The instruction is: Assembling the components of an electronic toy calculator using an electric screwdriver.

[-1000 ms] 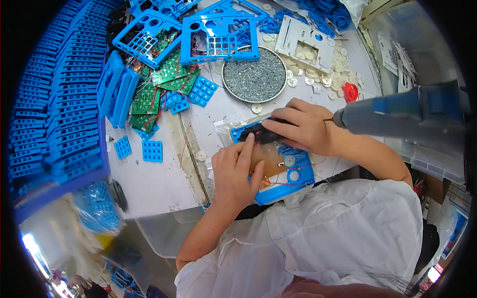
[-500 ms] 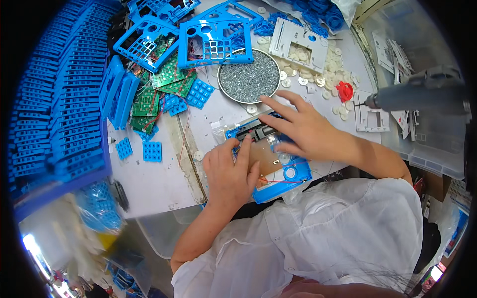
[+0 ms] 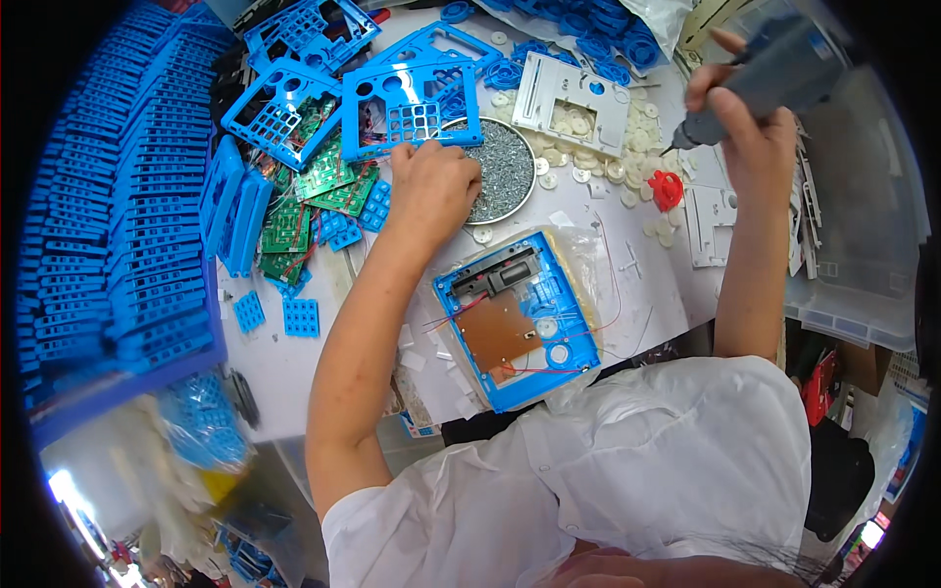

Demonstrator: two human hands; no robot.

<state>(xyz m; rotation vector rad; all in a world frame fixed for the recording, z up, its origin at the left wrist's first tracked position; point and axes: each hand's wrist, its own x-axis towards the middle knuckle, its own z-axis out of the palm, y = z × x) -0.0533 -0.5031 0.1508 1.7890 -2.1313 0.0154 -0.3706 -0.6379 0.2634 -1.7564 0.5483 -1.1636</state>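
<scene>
My right hand [image 3: 753,132] is raised at the right, wrapped round a dark grey electric screwdriver [image 3: 784,83] with its thin bit pointing down to the left. My left hand [image 3: 436,191] is at the left rim of a round dish of small metal screws [image 3: 505,171]. Its fingers are curled, the tips hidden beside a blue front panel [image 3: 365,116]. Before me lies an open blue housing [image 3: 578,323] on a clear plastic bag. Inside it are a black part [image 3: 505,274], a brown board [image 3: 495,328] and thin red wires. Neither hand touches the housing.
Stacked blue panels [image 3: 152,196] fill a bin at the left. Green circuit boards [image 3: 287,230] and blue keypads [image 3: 301,318] lie nearer. White discs [image 3: 581,176], a red ring-like part [image 3: 667,191] and a white panel [image 3: 573,103] spread across the back right. A clear plastic box [image 3: 848,284] stands right.
Both hands have left the housing. The left moved up to the screw dish; the right moved up and right and took hold of the electric screwdriver. The housing has turned slightly.
</scene>
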